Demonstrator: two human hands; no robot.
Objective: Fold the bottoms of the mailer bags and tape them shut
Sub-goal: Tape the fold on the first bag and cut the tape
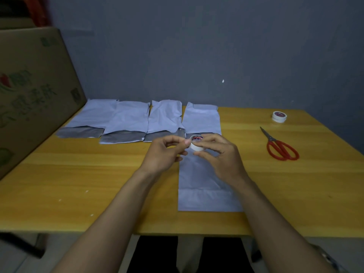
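Above the near bag (204, 198), the right hand (220, 154) grips one tape roll (197, 143) while the left hand (165, 152) pinches at its edge. Beyond them four more bags (126, 117) lie in a row, five in all. Far right on the table (78, 174) sit a second roll (279, 116) and one pair of scissors (281, 148). One box (33, 91) stands left.

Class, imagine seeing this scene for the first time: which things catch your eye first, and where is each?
First, the left hand and right hand meeting mid-table, both holding a small white tape roll above a pale mailer bag lying flat. Next, the red-handled scissors on the yellow table to the right, and the row of four mailer bags along the far edge.
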